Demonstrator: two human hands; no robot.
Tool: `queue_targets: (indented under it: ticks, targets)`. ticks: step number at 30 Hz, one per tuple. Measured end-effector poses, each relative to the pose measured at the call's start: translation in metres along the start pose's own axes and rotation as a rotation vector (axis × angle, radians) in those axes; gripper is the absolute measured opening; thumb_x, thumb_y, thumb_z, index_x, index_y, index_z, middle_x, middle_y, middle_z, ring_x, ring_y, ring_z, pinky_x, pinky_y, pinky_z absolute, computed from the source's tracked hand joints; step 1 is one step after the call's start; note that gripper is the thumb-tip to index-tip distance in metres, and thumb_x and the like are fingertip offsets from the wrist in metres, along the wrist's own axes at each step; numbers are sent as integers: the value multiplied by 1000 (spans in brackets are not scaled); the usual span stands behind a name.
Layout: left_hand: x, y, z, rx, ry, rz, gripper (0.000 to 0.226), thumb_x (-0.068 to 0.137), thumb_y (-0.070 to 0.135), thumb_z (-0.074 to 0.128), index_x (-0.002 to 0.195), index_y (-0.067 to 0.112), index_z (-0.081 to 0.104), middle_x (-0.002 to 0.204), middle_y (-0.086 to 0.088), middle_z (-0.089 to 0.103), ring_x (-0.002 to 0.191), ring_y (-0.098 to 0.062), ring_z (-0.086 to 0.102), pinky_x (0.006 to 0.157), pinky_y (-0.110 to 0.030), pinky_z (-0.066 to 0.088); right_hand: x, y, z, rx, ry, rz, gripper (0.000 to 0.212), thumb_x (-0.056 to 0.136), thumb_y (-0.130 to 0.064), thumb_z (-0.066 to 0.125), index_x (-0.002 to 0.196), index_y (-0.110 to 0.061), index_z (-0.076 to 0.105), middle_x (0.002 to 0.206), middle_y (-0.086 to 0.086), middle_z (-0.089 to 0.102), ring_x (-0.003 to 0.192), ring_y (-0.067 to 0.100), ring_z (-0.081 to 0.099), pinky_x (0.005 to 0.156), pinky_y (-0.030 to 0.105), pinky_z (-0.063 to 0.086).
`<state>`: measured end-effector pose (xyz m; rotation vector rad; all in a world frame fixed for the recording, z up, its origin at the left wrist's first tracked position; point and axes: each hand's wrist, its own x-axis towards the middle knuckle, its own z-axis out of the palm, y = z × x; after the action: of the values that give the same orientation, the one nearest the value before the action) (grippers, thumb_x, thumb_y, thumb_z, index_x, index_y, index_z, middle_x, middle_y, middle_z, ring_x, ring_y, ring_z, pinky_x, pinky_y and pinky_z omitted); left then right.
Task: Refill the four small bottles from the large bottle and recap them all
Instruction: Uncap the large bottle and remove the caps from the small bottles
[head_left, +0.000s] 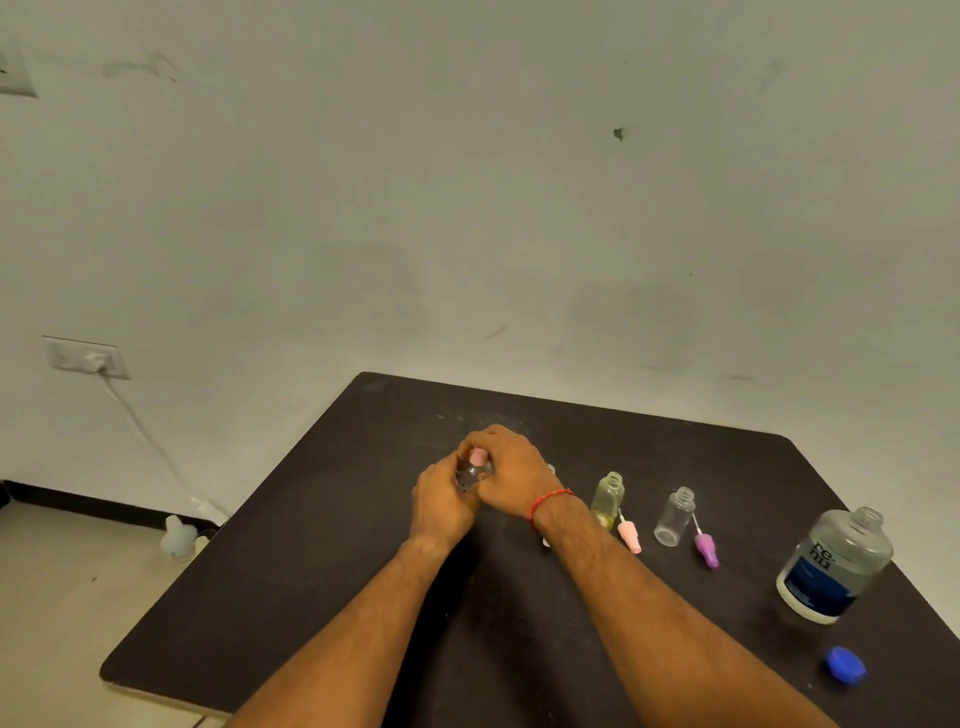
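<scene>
Over the middle of the dark table (322, 571), my left hand (441, 506) grips a small clear bottle (470, 475). My right hand (511, 475) closes over its pink cap (478, 457). Right of my hands stands an uncapped yellowish small bottle (608, 496) with a pink needle cap (629, 536) lying beside it. Further right an uncapped clear small bottle (675, 517) stands with a purple needle cap (706, 550) next to it. The large clear bottle (834, 564) with a dark blue label stands uncapped at the right. Its blue cap (845, 665) lies near the front edge. Another small bottle is mostly hidden behind my right wrist.
The table stands against a pale wall. A wall socket (85, 357) with a white cable sits at the left. Whitish plastic bottles (179, 538) stand on the floor beside the table's left edge.
</scene>
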<state>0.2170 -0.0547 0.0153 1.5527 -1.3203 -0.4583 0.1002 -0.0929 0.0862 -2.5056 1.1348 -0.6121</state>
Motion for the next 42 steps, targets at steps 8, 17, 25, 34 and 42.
queue_targets:
  ticks: [8,17,25,34,42]
  targets:
    - [-1,4,-2,22,-15,-3,17,87,22,73,100,32,71,85,13,71,81,-5,67,77,-36,60,4,-8,-3,-83,58,170,12,83,-17,63,96,-19,62,95,1,59,88,22,59,76,34,51]
    - [-4,3,-2,-12,-15,-9,16,86,22,74,98,33,73,84,15,72,82,-3,68,77,-32,60,4,-10,-5,25,79,235,25,79,-27,69,103,-22,63,99,0,65,92,20,61,83,36,55]
    - [4,4,-1,75,-45,-19,30,83,23,77,112,26,70,91,12,71,84,-8,66,78,-33,58,3,-10,-10,17,54,109,30,71,5,66,83,-21,66,92,-5,62,89,16,58,75,26,50]
    - [3,-12,0,82,0,-143,45,83,32,81,125,26,66,110,10,71,100,-8,64,83,-20,43,5,2,-16,-122,69,207,21,83,-8,61,101,-20,60,102,5,66,94,25,62,78,32,52]
    - [4,-23,3,102,29,-159,42,86,27,78,124,25,60,113,3,72,105,-16,66,87,-27,49,-1,6,26,-407,-89,265,17,92,-16,55,105,-11,63,109,15,65,104,36,63,86,39,47]
